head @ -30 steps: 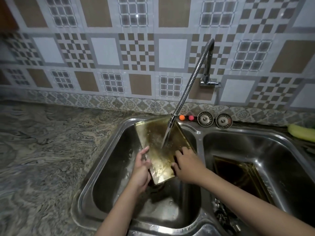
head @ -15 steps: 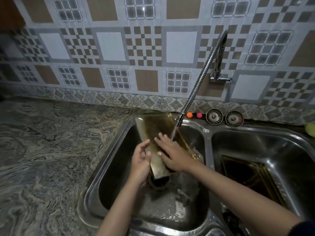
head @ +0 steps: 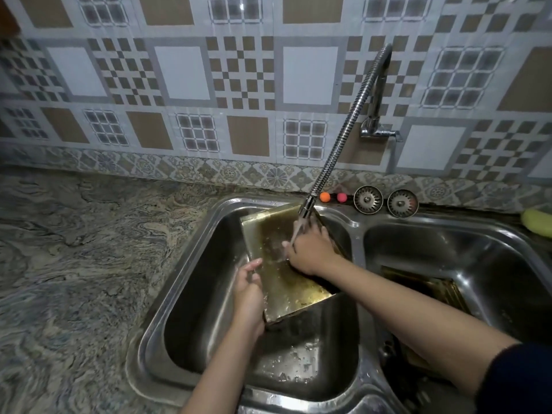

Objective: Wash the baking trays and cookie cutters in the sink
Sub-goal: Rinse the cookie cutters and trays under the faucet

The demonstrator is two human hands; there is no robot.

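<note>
Baking tray (head: 280, 273) gripped by left fingers (head: 254, 268), right fingers (head: 298, 234) flat on it.

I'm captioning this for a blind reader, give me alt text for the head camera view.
A person's right hand rubs a stained baking tray under running water from a bendy tap in the left sink bowl, while the left hand steadies the tray's edge. Another tray lies in the right bowl.

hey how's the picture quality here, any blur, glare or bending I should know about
Head view: wide-angle lens bows the tiled wall and counter at the edges. The light is dim, so the right basin is dark and its tray hard to read. Bright glints sit on the sink rim and faucet hose. The right hand smears slightly under the running water; the left hand is sharper.
</note>
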